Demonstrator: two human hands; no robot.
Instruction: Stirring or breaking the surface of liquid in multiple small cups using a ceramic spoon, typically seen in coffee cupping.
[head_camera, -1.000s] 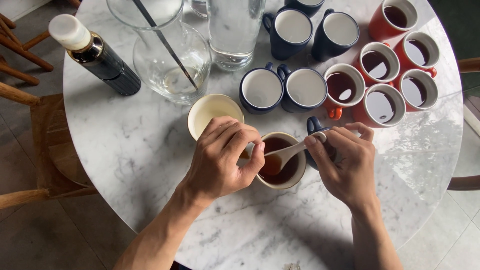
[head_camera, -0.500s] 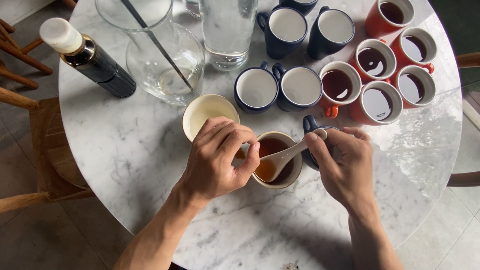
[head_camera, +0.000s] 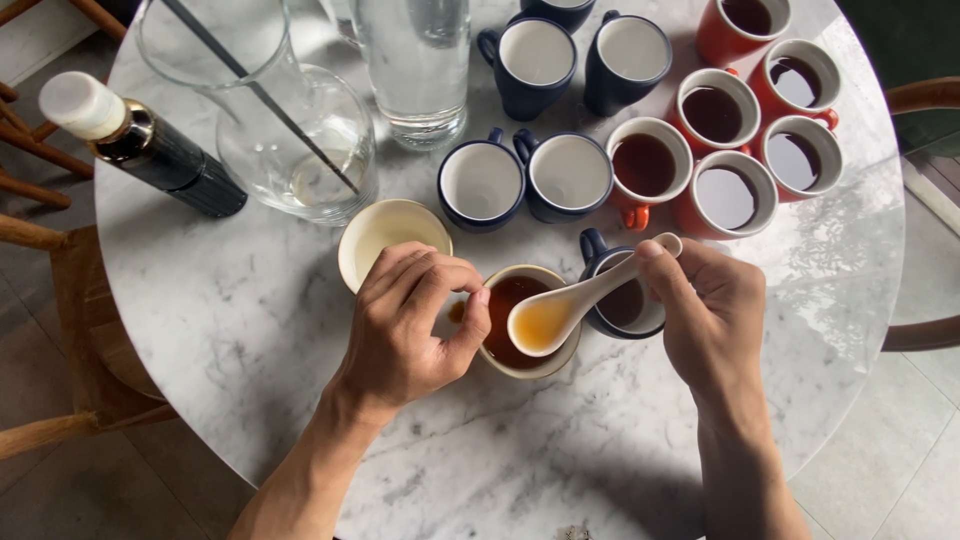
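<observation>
My right hand (head_camera: 712, 315) grips the handle of a white ceramic spoon (head_camera: 560, 310), whose bowl holds amber liquid just above a cream bowl of dark tea (head_camera: 512, 340). My left hand (head_camera: 405, 325) is curled around that bowl's left rim. A navy mug (head_camera: 618, 300) with dark liquid in it sits under the spoon handle, touching the bowl's right side. An empty cream bowl (head_camera: 385, 235) stands right behind my left hand.
On the round marble table (head_camera: 240, 300) stand navy mugs (head_camera: 480, 182) with white insides, several red mugs of tea (head_camera: 725, 195), a glass carafe with a stirrer (head_camera: 290, 130), a tall water glass (head_camera: 415, 65) and a dark bottle (head_camera: 150, 150). Wooden chairs (head_camera: 60, 300) flank it.
The spoon has risen out of the tea bowl, filled with liquid, and its handle now lies over the navy mug. My left hand stays on the bowl.
</observation>
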